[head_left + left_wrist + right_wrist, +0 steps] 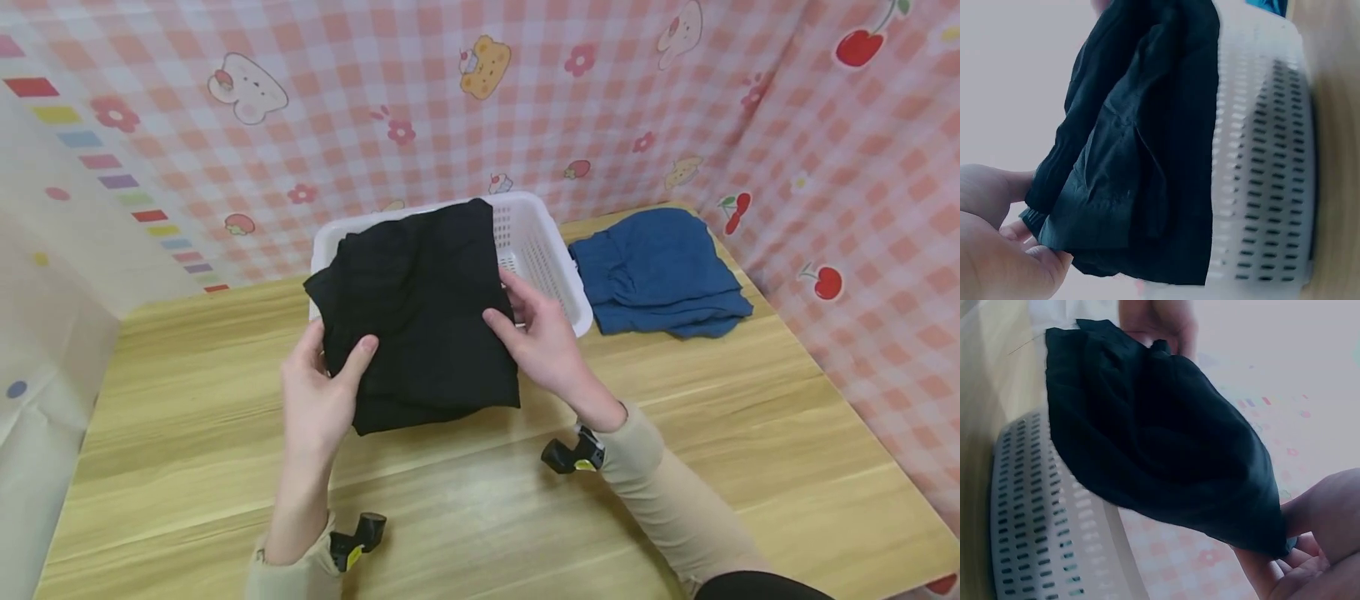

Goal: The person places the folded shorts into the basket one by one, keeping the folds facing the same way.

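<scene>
A folded black garment [427, 317] is held up between my two hands, over the front of a white plastic basket [551, 267]. My left hand [318, 396] pinches its left edge, thumb on the near face and fingers behind. On the opposite edge, my right hand [543, 337] grips the cloth the same way. Several loose layers of the black fabric [1116, 169] show in the left wrist view. From the right wrist, the garment's underside [1166, 444] sags between the hands. The cloth hides most of the basket's inside.
Right of the basket, a folded blue garment [660, 271] lies on the wooden table [187, 433]. A pink checked curtain [337, 108] with cartoon prints hangs behind and along the right side. The basket's perforated wall [1266, 175] stands close to the cloth.
</scene>
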`<control>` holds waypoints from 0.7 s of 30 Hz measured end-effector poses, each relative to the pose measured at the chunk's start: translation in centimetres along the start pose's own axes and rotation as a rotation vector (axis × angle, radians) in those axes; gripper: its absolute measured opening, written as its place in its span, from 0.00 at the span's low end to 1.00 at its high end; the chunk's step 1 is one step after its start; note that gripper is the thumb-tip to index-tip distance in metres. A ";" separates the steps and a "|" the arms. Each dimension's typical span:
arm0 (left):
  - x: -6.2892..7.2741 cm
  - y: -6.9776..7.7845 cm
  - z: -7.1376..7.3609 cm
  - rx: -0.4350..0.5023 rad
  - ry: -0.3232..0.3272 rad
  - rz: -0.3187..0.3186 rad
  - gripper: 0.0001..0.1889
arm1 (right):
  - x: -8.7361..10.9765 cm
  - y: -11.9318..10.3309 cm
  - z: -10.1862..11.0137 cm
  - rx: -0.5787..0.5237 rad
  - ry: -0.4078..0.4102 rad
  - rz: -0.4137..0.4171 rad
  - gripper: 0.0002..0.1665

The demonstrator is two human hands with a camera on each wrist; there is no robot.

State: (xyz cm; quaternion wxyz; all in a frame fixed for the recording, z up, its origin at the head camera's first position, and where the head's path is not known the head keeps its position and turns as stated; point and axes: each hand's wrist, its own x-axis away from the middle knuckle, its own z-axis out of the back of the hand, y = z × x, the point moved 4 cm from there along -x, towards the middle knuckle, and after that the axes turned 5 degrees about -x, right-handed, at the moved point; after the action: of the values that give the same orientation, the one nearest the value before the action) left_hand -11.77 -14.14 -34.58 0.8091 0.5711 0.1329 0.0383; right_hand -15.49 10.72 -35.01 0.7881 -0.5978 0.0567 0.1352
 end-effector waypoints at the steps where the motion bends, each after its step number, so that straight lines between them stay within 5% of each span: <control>1: 0.0 -0.1 -0.3 0.003 0.001 -0.004 0.20 | -0.1 0.0 0.2 0.004 0.012 0.005 0.37; 21: -0.4 -0.4 -3.0 0.032 -0.071 -0.009 0.21 | 0.0 1.0 2.9 0.079 0.038 -0.043 0.36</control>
State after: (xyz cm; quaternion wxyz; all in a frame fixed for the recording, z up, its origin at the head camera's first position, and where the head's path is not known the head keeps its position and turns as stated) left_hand -12.95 -11.64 -35.83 0.8042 0.5845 0.1075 0.0121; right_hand -16.01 13.74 -35.15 0.8128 -0.5696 0.0642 0.1044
